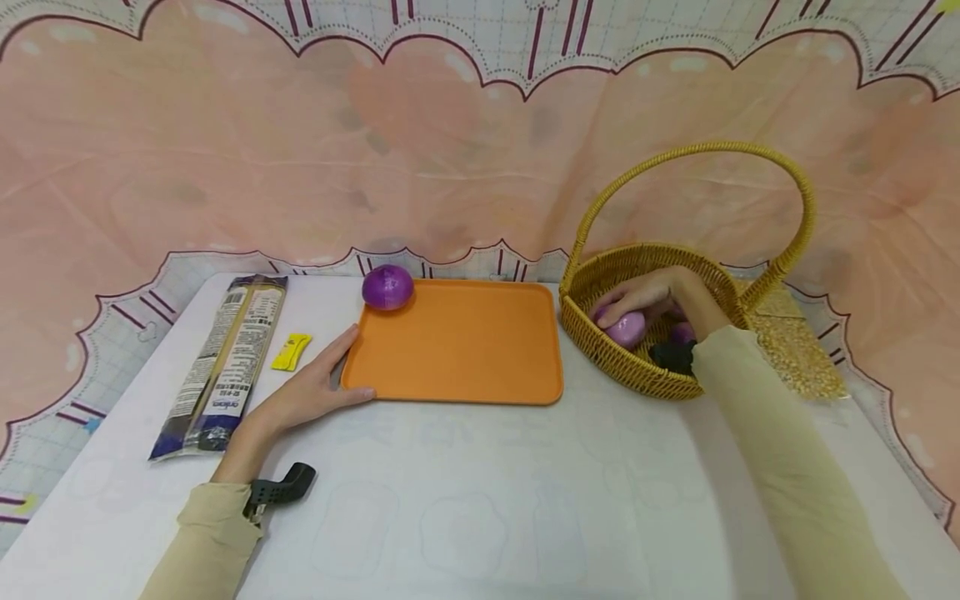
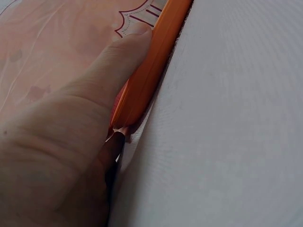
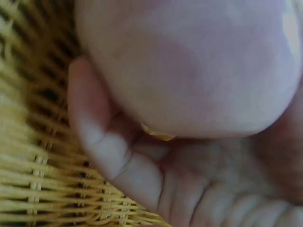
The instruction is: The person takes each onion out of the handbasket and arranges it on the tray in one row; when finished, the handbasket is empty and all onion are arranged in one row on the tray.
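Observation:
At the left near corner of an orange tray (image 1: 457,342), my left hand (image 1: 315,387) holds on, thumb along the near edge and fingers along the left side. The left wrist view has the thumb over the tray's rim (image 2: 154,66). A glossy purple onion (image 1: 387,287) sits at the tray's far left corner. Inside a wicker basket (image 1: 615,354), my right hand (image 1: 645,293) grips a lighter purple onion (image 1: 627,330). Up close, fingers wrap under this pale, shiny onion (image 3: 199,66). Another purple piece (image 1: 682,332) shows behind it in the basket, partly hidden by the wrist.
A long printed food packet (image 1: 232,367) and a small yellow sachet (image 1: 291,352) lie left of the tray. The basket's tall handle (image 1: 720,148) arches above the right hand. A clear bag of yellow grains (image 1: 798,354) lies right of the basket. A patterned cloth hangs behind the white table.

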The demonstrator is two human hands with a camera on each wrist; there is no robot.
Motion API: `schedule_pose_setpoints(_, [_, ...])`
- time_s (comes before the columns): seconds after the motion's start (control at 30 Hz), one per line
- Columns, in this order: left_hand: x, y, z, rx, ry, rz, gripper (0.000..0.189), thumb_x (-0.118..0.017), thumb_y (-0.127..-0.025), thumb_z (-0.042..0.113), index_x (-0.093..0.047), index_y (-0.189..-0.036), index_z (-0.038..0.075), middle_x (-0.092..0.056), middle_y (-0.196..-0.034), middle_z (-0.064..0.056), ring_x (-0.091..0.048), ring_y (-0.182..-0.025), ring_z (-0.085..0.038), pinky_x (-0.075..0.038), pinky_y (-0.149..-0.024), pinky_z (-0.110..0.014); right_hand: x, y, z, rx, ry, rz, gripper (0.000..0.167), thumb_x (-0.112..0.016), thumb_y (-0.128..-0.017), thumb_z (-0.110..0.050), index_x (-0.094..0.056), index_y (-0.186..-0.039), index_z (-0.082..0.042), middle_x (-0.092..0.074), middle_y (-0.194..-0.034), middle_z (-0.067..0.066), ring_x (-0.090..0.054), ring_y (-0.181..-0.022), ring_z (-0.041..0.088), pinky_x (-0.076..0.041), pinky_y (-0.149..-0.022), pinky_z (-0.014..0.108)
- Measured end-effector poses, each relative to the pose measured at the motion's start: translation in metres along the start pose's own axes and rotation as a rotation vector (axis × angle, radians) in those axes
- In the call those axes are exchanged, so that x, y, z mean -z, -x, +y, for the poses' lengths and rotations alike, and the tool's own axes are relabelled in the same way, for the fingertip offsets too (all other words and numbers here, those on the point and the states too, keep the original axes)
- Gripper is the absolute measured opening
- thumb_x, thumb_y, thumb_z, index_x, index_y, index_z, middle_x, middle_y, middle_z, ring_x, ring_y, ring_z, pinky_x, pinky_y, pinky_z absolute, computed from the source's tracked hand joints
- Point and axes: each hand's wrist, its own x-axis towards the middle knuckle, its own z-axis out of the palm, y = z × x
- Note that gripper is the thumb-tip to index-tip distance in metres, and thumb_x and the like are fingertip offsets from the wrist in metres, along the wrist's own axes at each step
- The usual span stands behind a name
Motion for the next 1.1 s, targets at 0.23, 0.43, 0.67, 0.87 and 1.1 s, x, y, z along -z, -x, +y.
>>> schedule_pose_setpoints(0.23, [-0.002, 0.0, 0.0, -0.005, -0.006, 0.003, 0.105, -0.072, -0.085, 0.045, -0.004, -0.157, 0.013, -0.003, -0.165, -0.013, -0.004, -0.151, -0.039, -0.009, -0.121, -0.062, -0.002, 0.012, 0.0, 0.099, -0.024, 0.124, 0.054, -0.049, -0.101, -0.031, -0.038, -0.147, -0.005, -0.048, -0.141, 0.015, -0.057, -0.115, 0.019, -0.051, -0.098, 0.029])
schedule_pose_setpoints(0.43, [-0.003, 0.0, -0.003, 0.005, -0.013, 0.003, 0.105, -0.072, -0.084, 0.047, -0.004, -0.158, 0.014, -0.004, -0.165, -0.011, -0.005, -0.152, -0.038, -0.01, -0.121, -0.061, -0.005, 0.026, -0.006, 0.14, -0.007, 0.214, 0.058, -0.05, -0.1, -0.035, -0.036, -0.148, -0.005, -0.044, -0.143, 0.02, -0.054, -0.12, 0.023, -0.051, -0.1, 0.034])
schedule_pose_setpoints(0.67, [-0.003, 0.003, -0.005, 0.007, -0.02, 0.005, 0.106, -0.072, -0.084, 0.047, -0.004, -0.158, 0.014, -0.005, -0.165, -0.012, -0.006, -0.151, -0.039, -0.011, -0.12, -0.062, -0.008, 0.032, -0.012, 0.16, -0.057, 0.217, 0.055, -0.05, -0.101, -0.03, -0.037, -0.148, -0.007, -0.041, -0.145, 0.018, -0.052, -0.121, 0.024, -0.05, -0.102, 0.033])
schedule_pose_setpoints(0.87, [-0.003, 0.002, -0.003, 0.006, -0.007, 0.005, 0.106, -0.072, -0.084, 0.048, -0.004, -0.158, 0.014, -0.004, -0.165, -0.012, -0.005, -0.151, -0.039, -0.01, -0.121, -0.061, -0.01, 0.037, -0.012, 0.299, -0.138, 0.262, 0.048, -0.049, -0.101, -0.024, -0.043, -0.142, 0.0, -0.036, -0.148, 0.019, -0.055, -0.118, 0.023, -0.05, -0.098, 0.029])
schedule_pose_setpoints(1.1, [-0.002, 0.002, -0.001, 0.004, -0.01, 0.011, 0.106, -0.072, -0.084, 0.048, -0.004, -0.158, 0.015, -0.005, -0.165, -0.011, -0.006, -0.151, -0.038, -0.011, -0.121, -0.061, -0.01, 0.038, -0.01, 0.399, -0.159, 0.281, 0.045, -0.046, -0.102, -0.024, -0.045, -0.141, -0.002, -0.033, -0.152, 0.018, -0.051, -0.121, 0.018, -0.049, -0.098, 0.027])
